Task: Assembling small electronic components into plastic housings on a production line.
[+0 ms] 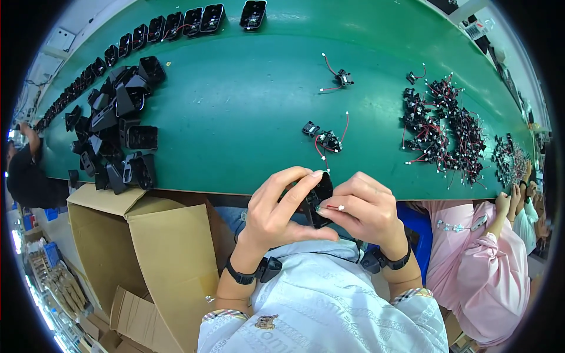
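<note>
Just in front of my body, at the table's near edge, my left hand grips a black plastic housing tilted up between thumb and fingers. My right hand pinches a small wired part at the housing's open side. A short red wire with a white connector sticks out by its fingers; the rest of that part is hidden. Beyond my hands lie small black wired modules with red leads, and farther off another wired module.
Black housings are heaped on the green table at left. A row of housings curves along the far left side. Wired modules pile up at right. An open cardboard box stands below left. People sit at right, including one in pink.
</note>
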A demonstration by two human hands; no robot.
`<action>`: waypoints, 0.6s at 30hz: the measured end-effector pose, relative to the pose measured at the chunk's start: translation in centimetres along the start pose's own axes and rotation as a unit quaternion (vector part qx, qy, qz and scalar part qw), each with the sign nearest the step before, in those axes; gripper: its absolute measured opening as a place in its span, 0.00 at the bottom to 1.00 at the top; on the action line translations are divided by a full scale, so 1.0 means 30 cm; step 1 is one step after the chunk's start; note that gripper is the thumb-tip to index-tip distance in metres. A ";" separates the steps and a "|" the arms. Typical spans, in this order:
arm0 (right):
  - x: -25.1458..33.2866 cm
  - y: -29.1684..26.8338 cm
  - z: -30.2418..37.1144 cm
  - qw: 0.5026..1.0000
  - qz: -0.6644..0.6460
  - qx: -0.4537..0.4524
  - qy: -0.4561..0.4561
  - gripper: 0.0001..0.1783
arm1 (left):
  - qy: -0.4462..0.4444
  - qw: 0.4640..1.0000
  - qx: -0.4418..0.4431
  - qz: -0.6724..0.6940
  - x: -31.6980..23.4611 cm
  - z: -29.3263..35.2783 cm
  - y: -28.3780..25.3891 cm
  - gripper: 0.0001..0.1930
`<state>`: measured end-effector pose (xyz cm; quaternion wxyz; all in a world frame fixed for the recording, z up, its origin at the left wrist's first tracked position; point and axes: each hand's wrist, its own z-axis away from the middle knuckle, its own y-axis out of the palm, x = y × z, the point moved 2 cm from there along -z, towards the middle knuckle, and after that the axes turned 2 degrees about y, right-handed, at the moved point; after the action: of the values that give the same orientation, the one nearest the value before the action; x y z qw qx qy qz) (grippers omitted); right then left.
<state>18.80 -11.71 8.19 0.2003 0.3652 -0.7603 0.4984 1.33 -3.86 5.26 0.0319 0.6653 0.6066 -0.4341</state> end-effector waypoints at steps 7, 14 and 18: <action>-0.016 -0.032 0.003 0.997 -0.029 0.060 0.034 0.16 | -0.010 0.999 -0.008 0.046 0.013 -0.010 -0.005 0.46; -0.012 -0.057 -0.043 0.976 -0.139 0.155 0.068 0.27 | -0.014 0.999 -0.010 0.043 0.016 -0.021 0.002 0.37; 0.012 -0.041 -0.092 0.981 -0.096 0.166 0.033 0.29 | -0.022 0.998 -0.019 0.053 0.027 -0.005 -0.023 0.37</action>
<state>19.32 -9.64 10.35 0.2087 0.4477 -0.6216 0.6080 0.74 -2.96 5.19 0.0808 0.6861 0.5778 -0.4345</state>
